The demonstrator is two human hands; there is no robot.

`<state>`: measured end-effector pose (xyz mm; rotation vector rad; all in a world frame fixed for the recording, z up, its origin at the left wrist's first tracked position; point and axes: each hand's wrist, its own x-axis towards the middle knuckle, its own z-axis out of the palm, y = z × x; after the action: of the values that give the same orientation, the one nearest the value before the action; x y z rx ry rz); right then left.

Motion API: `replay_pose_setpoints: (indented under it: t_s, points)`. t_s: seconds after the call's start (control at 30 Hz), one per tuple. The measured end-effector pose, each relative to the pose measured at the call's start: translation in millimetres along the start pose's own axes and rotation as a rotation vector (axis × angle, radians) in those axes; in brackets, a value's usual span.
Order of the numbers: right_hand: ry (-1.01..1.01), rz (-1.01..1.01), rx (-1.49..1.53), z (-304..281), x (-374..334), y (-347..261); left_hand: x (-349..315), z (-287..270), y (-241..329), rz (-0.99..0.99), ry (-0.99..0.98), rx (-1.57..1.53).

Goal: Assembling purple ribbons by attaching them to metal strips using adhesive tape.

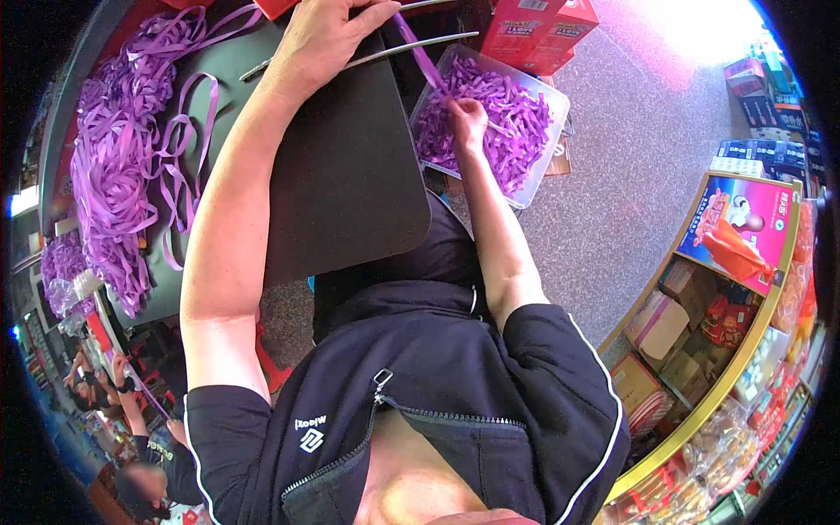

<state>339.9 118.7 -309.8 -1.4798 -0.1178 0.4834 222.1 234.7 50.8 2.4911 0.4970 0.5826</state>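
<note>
Running straight down from beside the left hand point(325, 39) to the right hand point(468, 122): a purple ribbon point(424, 66), with its lower end at the clear tub point(549, 166). Pinched there by the right fingertips, just above the tub's contents; exact hold partly hidden by the curled fingers. Near the upper end, left thumb and forefinger, the other fingers hidden or cut off by the top edge; impossible to tell whether grasping the ribbon or only beside it. Beneath the left wrist and across the ribbon's path, a metal bar point(442, 40); above it a second bar point(422, 4), cut off, kind unclear.

Inside the tub, a loose pile of short purple strips point(521, 114), partly covered by the right hand, with the bottom out of sight. Just behind, red boxes point(542, 35), cut off at the top. On the black table point(350, 184), to the left, a tangled heap point(118, 175) of long ribbon, impossible to count by lengths. To the right, a gold-edged case point(700, 423) holding cartons point(632, 385) and red packets point(726, 328), with carton contents hidden. At lower left, small and distorted, a co-worker point(157, 455) with raised hands near a purple strand point(150, 395), hold unclear.
</note>
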Motion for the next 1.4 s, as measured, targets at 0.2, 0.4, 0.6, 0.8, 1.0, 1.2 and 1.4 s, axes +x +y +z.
replay_pose_setpoints:
  t_s: [0.2, 0.4, 0.6, 0.8, 1.0, 1.2, 1.4]
  points:
    - [-0.193, -0.16, -0.412, -3.0, -28.6, -20.3, -9.3, -3.1, -5.9, -0.001, 0.024, 0.014]
    - [-0.176, -0.465, -0.469, -23.9, -40.7, -29.2, -6.4, -2.2, -8.5, -0.001, 0.012, 0.008]
    - [-0.232, -0.934, -0.59, -46.2, -59.1, -41.5, -7.9, -3.1, -8.2, 0.006, 0.004, -0.003]
    - [-0.296, -0.901, -0.573, -61.8, -75.4, -39.5, -5.4, -1.4, -9.2, 0.032, -0.004, -0.011]
    - [-0.379, -0.672, -0.491, -89.3, -121.1, -48.3, -5.4, -2.7, -17.7, 0.065, 0.005, 0.04]
    - [-0.582, -0.583, -0.503, -136.5, -172.3, -115.3, -1.9, 2.2, -31.9, 0.065, 0.008, 0.156]
    - [-0.651, -0.653, -0.418, -167.2, -219.9, -229.9, -3.1, -0.3, -29.9, -0.076, -0.051, 0.102]
